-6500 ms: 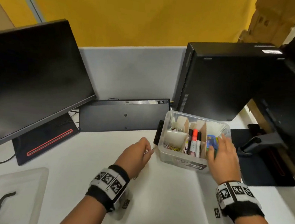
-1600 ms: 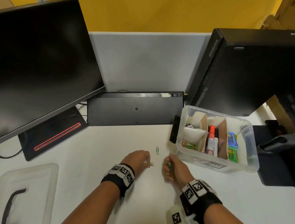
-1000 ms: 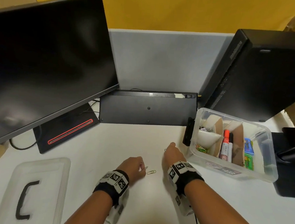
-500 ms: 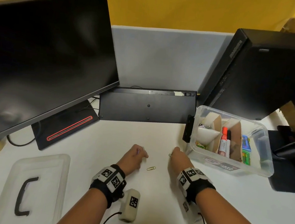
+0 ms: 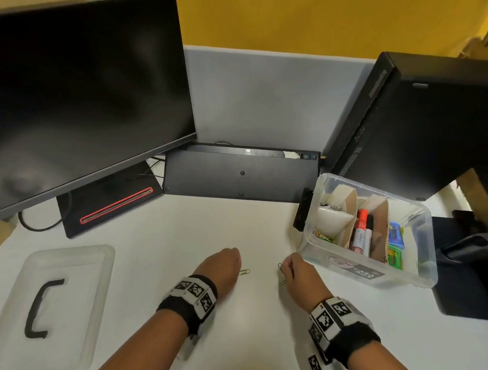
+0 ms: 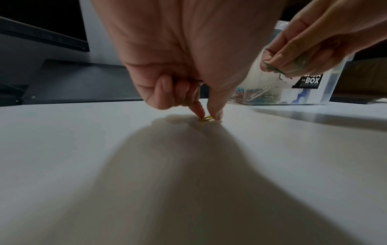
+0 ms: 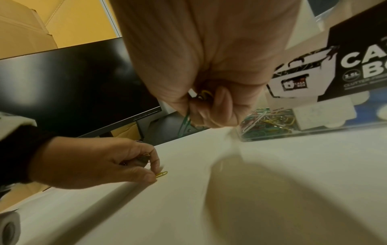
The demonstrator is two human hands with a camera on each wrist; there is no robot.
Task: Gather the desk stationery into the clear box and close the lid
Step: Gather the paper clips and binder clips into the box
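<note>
A yellow paper clip (image 5: 244,272) lies on the white desk (image 5: 225,329). My left hand (image 5: 225,263) pinches it between thumb and forefinger (image 6: 209,116), with other clips tucked in the curled fingers (image 7: 144,157). My right hand (image 5: 294,272) hovers just to the right, gripping several clips, a green one (image 7: 184,122) sticking out. The clear box (image 5: 370,270) stands open to the right, holding markers (image 5: 360,232), card dividers, coloured clips (image 7: 266,122) and small packets. Its lid (image 5: 52,301) with a black handle lies at the near left.
A black monitor (image 5: 77,93) on its stand fills the left. An upturned black keyboard (image 5: 240,173) leans against the grey partition at the back. A black computer case (image 5: 434,124) stands behind the box, with a dark stand base (image 5: 469,278) to the right.
My left hand has come down onto the yellow clip and pinched it. My right hand has lifted slightly off the desk with its clips, staying beside the box.
</note>
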